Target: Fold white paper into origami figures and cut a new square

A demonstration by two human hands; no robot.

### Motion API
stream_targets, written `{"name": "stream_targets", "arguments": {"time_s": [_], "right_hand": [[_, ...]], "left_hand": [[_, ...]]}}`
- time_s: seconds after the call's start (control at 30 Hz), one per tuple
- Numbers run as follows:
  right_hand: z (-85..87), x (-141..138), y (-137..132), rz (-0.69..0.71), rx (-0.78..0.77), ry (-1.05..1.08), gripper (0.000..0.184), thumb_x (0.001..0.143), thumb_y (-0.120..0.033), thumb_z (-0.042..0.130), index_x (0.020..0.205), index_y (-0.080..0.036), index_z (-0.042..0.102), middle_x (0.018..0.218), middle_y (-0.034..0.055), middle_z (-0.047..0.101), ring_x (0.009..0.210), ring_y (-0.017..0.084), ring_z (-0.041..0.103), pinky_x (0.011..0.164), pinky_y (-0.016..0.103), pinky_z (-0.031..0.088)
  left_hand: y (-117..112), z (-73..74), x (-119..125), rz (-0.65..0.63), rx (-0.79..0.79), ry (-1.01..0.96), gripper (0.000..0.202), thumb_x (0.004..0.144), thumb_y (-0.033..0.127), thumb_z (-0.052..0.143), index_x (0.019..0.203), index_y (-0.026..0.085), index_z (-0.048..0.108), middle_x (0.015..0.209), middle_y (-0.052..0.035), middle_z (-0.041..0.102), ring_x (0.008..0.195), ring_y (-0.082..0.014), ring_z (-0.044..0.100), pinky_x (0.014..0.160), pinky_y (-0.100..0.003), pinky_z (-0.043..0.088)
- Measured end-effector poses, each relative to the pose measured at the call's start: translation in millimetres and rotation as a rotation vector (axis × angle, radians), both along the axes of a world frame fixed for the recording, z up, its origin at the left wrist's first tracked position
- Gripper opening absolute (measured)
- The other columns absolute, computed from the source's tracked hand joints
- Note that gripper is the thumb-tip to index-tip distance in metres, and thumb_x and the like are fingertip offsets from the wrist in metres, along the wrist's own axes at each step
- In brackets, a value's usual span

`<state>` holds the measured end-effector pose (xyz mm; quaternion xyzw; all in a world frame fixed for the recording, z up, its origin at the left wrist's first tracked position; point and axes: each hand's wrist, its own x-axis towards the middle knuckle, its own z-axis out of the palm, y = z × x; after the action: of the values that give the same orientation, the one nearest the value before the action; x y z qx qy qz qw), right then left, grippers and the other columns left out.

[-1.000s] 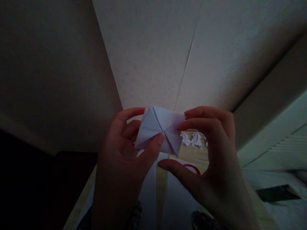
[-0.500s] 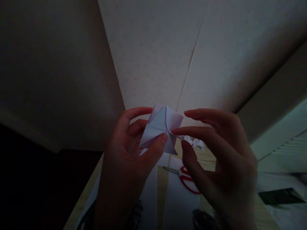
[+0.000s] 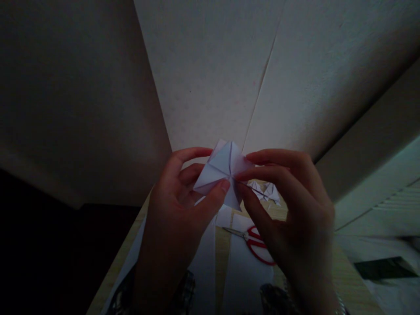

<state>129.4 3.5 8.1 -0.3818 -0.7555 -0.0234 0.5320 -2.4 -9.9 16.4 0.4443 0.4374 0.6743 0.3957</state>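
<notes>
Both hands hold a folded paper (image 3: 220,169) up in front of a pale wall (image 3: 229,78), above the bench (image 3: 223,253). The folded paper is white and creased into triangular flaps that meet near its middle.

The left hand (image 3: 177,210) grips the folded paper from its left side. Its thumb presses on the front just below the meeting of the creases, and its fingers (image 3: 192,154) curl round behind the upper left edge. The right hand (image 3: 288,205) closes on the right side of the folded paper, with forefinger and thumb pinched narrow on a flap beside the centre. Its other fingers lie along the upper right edge.

Below the folded paper and a little to its right, red-handled scissors (image 3: 254,245) lie on a white sheet (image 3: 246,271), their blades pointing left. A second white sheet (image 3: 203,267) lies to the left of the scissors, with a strip of bare wooden bench between the two. Just right of the folded paper and behind the right hand's fingers, a few small folded paper figures (image 3: 269,192) stand on the bench. Far to the lower right of the folded paper lies a dark flat object (image 3: 380,267), too dim to identify.
</notes>
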Motion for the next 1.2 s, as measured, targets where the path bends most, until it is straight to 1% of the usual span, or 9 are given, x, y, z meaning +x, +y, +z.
{"name": "stream_targets", "arguments": {"time_s": [0.1,0.27,0.47,0.57,0.67,0.8,0.97,1.1,1.2], "right_hand": [[-0.6,-0.6,0.6,0.021,-0.015,0.039,0.007,0.086,-0.018,0.063,0.087,-0.025,0.063,0.101,0.0053,0.063,0.096,0.022,0.060,0.082,0.039,0.049],[-1.4,-1.1,-0.3,0.050,-0.058,0.102,0.006,0.086,-0.022,0.065,0.088,-0.028,0.065,0.106,0.0050,0.062,0.103,0.025,0.059,0.087,0.044,0.049],[-2.3,-3.9,-1.3,-0.002,-0.035,0.123,0.008,0.084,-0.020,0.067,0.084,-0.027,0.064,0.107,0.0055,0.060,0.107,0.026,0.057,0.090,0.045,0.049],[-3.0,-4.5,0.0,-0.015,0.050,0.114,0.007,0.084,-0.020,0.067,0.084,-0.025,0.063,0.104,0.0052,0.060,0.103,0.025,0.059,0.087,0.045,0.050],[-4.2,-4.3,0.7,-0.013,0.162,0.110,0.008,0.082,-0.017,0.068,0.083,-0.024,0.063,0.099,0.0043,0.060,0.101,0.024,0.060,0.083,0.041,0.052],[-6.5,-2.4,-2.6,-0.053,0.213,0.086,0.015,0.081,-0.013,0.069,0.086,-0.026,0.065,0.104,0.0041,0.059,0.103,0.025,0.058,0.081,0.039,0.052],[-7.7,-0.2,-8.4,-0.072,0.178,0.080,0.017,0.083,-0.015,0.068,0.089,-0.031,0.068,0.111,0.0015,0.057,0.107,0.026,0.056,0.085,0.040,0.050],[-5.9,-1.0,-10.3,-0.057,0.159,0.080,0.016,0.083,-0.017,0.068,0.091,-0.031,0.066,0.112,-0.0011,0.056,0.107,0.023,0.055,0.089,0.038,0.048],[-6.1,-1.7,-10.4,-0.023,0.140,0.067,0.016,0.083,-0.020,0.069,0.095,-0.031,0.066,0.117,-0.0012,0.054,0.110,0.025,0.054,0.092,0.040,0.046]], "left_hand": [[0.3,0.5,0.0,-0.035,0.015,-0.044,0.034,0.067,0.006,0.072,0.093,0.026,0.065,0.076,0.0055,0.073,0.064,-0.0118,0.069,0.057,-0.018,0.055],[-0.5,2.4,1.0,-0.008,0.019,-0.031,0.031,0.066,0.009,0.074,0.090,0.026,0.065,0.080,0.0050,0.074,0.065,-0.0127,0.069,0.058,-0.019,0.055],[-0.6,1.6,3.2,-0.005,0.059,-0.013,0.031,0.068,0.007,0.073,0.090,0.028,0.064,0.081,0.0082,0.073,0.071,-0.0097,0.069,0.065,-0.016,0.055],[-1.2,1.4,5.3,-0.022,0.090,-0.027,0.031,0.069,0.007,0.073,0.090,0.027,0.063,0.080,0.0091,0.073,0.070,-0.0074,0.069,0.063,-0.012,0.054],[-3.5,2.6,7.4,-0.013,0.072,-0.036,0.032,0.070,0.004,0.070,0.090,0.027,0.062,0.075,0.0104,0.072,0.068,-0.0064,0.068,0.061,-0.011,0.053],[-3.6,0.7,6.5,-0.027,0.098,-0.073,0.034,0.068,0.003,0.070,0.091,0.027,0.064,0.073,0.0099,0.072,0.064,-0.0090,0.069,0.057,-0.014,0.054],[0.9,-3.3,2.8,-0.010,0.108,-0.042,0.030,0.068,0.010,0.074,0.092,0.027,0.067,0.079,0.0068,0.074,0.063,-0.0125,0.070,0.053,-0.018,0.055],[0.2,0.2,5.5,0.038,0.087,-0.055,0.029,0.067,0.009,0.073,0.090,0.025,0.065,0.077,0.0057,0.073,0.066,-0.0145,0.070,0.054,-0.020,0.055],[-2.1,4.2,9.7,0.090,0.034,-0.099,0.029,0.067,0.009,0.073,0.091,0.023,0.066,0.077,0.0047,0.072,0.064,-0.0130,0.068,0.055,-0.019,0.055]]}}
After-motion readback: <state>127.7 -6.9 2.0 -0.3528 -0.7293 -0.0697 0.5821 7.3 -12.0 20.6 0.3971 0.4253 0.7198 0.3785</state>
